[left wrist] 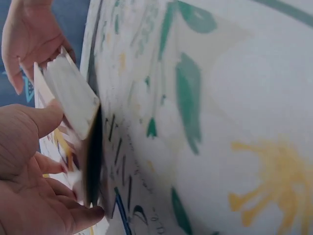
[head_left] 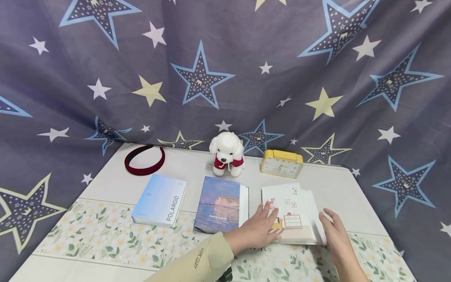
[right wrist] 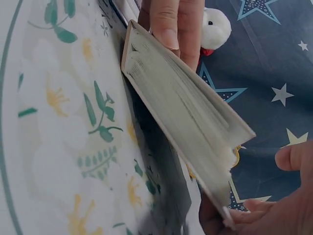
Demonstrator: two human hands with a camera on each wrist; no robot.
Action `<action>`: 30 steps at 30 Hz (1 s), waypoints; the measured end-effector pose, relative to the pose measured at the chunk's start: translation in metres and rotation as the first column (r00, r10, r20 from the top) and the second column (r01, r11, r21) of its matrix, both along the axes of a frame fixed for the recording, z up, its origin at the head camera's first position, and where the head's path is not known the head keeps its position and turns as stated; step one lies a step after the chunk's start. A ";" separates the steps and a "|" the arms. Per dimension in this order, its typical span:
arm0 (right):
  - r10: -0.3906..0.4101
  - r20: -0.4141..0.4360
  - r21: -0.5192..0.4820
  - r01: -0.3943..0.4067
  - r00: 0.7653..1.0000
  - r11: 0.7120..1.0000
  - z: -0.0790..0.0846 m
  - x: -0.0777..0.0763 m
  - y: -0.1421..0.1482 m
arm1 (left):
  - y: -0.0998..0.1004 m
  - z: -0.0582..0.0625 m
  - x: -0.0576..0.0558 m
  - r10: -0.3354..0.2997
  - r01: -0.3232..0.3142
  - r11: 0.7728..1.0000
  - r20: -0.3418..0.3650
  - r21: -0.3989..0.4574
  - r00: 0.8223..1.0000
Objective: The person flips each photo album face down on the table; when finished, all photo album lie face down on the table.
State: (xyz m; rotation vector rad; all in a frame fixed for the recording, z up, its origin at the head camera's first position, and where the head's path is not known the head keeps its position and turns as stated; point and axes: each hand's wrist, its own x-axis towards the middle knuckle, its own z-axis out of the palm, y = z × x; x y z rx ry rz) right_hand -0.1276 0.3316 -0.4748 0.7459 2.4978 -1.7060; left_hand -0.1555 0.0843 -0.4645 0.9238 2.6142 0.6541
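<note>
A white photo album (head_left: 296, 199) with a small drawing of a room on its cover lies on the right part of the table, its pages fanned at the right edge. My left hand (head_left: 254, 230) rests spread over the album's left side, thumb on the cover, fingers reaching to the spine edge. At the opposite edge is my right hand (head_left: 336, 231). In the right wrist view, the right-hand fingers (right wrist: 274, 215) reach under the edge of the lower cover, while the thumb stands away from it.
Left of my hands lie a seascape photo album (head_left: 219, 203) and a blue-white Polaroid album (head_left: 158, 197). Behind them are a dark red headband (head_left: 146, 171), a white plush dog (head_left: 225, 147) and a yellow alarm clock (head_left: 282, 164). A star-patterned curtain (head_left: 246, 94) hangs behind the table.
</note>
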 end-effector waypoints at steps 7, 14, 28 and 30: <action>-0.006 -0.078 -0.041 0.003 0.997 0.999 0.002 0.005 -0.001 | 0.003 0.004 -0.003 0.030 -0.041 0.995 0.118 0.094 0.993; 0.090 -0.177 -0.210 -0.127 0.980 0.969 0.037 0.020 -0.021 | 0.010 0.015 -0.003 0.137 -0.172 0.973 0.212 0.157 0.968; 0.159 -0.206 -0.367 -0.226 0.966 0.902 0.043 0.015 -0.044 | 0.018 0.039 0.009 0.181 -0.255 0.939 0.299 0.232 0.937; 0.151 -0.166 -0.323 -0.199 0.974 0.925 0.044 0.012 -0.050 | 0.018 0.039 0.009 0.178 -0.265 0.929 0.317 0.260 0.932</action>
